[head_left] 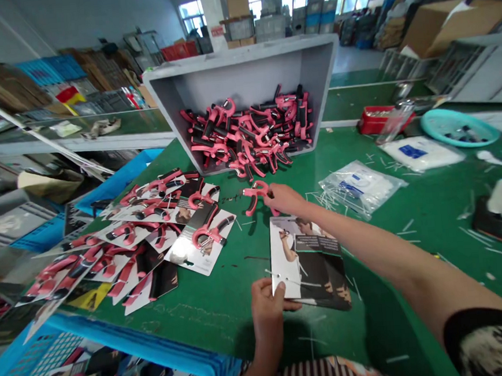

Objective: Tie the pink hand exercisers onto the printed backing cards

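My right hand (285, 199) is closed on a pink and black hand grip exerciser (255, 193), just above the green table in front of the grey bin. With thumb on top and fingers beneath, my left hand (267, 309) pinches the lower left edge of a printed cardboard card (284, 246). The card appears to lie on a stack of similar cards. A thin white plastic tie (286, 278) shows near two small holes in it. To the left lies a heap of cards with pink exercisers attached, the nearest being a mounted exerciser (207, 236).
A grey bin (240, 55), tipped toward me, holds many loose exercisers. A blue crate (137, 342) with packed cards stands at front left. Loose white ties, a clear plastic bag (361, 188), a red box (376, 121) and a turquoise tray (439, 121) lie to the right.
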A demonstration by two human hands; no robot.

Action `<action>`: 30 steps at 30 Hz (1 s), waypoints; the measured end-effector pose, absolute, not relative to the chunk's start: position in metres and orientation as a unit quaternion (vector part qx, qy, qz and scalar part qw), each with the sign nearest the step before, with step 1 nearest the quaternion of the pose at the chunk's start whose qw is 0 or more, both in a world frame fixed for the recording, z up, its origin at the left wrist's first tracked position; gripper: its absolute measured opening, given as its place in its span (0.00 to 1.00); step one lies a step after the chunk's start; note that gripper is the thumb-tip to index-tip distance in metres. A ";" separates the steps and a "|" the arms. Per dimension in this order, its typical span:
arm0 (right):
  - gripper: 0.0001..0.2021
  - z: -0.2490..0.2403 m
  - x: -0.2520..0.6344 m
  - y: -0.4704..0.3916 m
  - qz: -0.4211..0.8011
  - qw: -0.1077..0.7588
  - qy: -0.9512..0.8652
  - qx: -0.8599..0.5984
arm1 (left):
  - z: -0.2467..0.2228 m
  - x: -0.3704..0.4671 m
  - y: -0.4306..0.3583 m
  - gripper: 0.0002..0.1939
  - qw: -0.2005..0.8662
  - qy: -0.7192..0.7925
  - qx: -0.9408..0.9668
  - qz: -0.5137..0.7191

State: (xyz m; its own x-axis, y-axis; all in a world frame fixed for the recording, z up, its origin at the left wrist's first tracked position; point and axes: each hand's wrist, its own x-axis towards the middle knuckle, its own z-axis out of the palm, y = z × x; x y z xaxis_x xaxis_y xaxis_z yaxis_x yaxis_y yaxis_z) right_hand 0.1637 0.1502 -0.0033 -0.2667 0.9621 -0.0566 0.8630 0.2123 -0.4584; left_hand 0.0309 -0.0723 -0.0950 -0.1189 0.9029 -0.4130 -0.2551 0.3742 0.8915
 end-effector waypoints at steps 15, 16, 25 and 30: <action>0.14 -0.038 0.228 -0.055 0.249 0.091 -0.679 -0.684 | -0.094 0.019 -0.073 0.21 0.634 0.575 0.396 0.332; 0.15 -0.037 0.229 -0.064 0.237 0.085 -0.673 -0.695 | -0.090 0.009 -0.070 0.20 0.633 0.573 0.424 0.302; 0.08 -0.044 0.219 -0.069 0.199 0.242 -0.752 -0.580 | -0.040 0.010 0.019 0.13 0.374 0.436 0.751 0.325; 0.06 -0.055 0.210 -0.048 0.235 0.337 -0.692 -0.594 | -0.055 0.053 0.043 0.08 0.390 0.370 0.790 0.295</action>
State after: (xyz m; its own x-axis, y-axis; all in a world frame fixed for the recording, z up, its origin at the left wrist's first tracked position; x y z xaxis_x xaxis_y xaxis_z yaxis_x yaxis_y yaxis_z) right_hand 0.2099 -0.0484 -0.0551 -0.0681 0.9799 0.1876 0.6636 0.1849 -0.7249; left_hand 0.0530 0.0433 -0.0546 0.5524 0.8143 0.1783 0.3535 -0.4225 0.8346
